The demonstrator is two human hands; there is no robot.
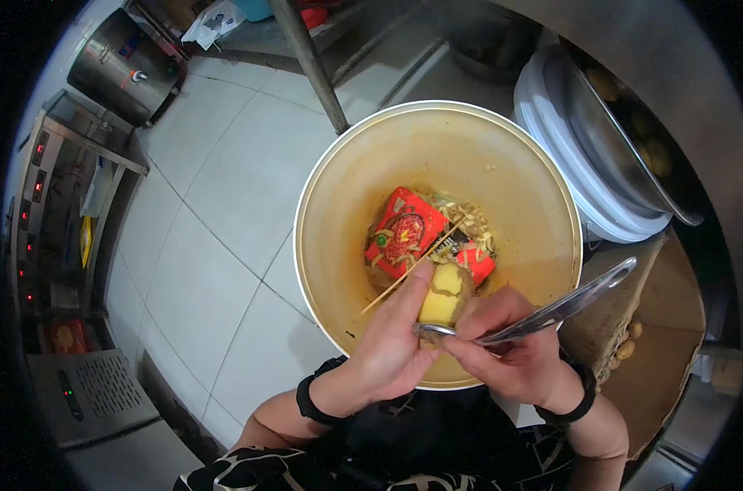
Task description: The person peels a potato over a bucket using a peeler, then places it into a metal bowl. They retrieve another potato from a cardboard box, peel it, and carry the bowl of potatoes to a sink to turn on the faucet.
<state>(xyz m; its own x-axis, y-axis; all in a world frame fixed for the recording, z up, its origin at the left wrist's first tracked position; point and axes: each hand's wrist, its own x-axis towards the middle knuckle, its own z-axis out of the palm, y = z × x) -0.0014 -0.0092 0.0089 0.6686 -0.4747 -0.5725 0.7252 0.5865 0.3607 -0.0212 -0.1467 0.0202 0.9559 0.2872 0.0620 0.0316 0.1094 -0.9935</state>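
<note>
Head view: the left hand (392, 348) has its fingers closed on a half-peeled potato (443, 296), just above the yellow bucket (322, 172). The right hand (515, 356) is clenched on a metal peeler (556, 309). I think short strokes away from the thumb work best. In the bucket lie peels and a red packet (404, 233). At the far right, a steel basin (609, 139) holds potatoes.

A strong fisheye bent the view: a black ring ate the corners, and the floor (224, 180) tile joints and the table leg (310, 65) bowed toward the edges. Cool, even light fell from overhead, leaving the white tiles bright and nearly washed out. The bucket (437, 155) wall was softly lit, its bottom slightly shaded. Glare streaked the metal tool (568, 304) and the steel pot (118, 61). Focus was sharpest on the left hand (388, 344), right hand (511, 356) and potato (443, 296); the machines (52, 245) at the left rim sat dim and smeared.
</note>
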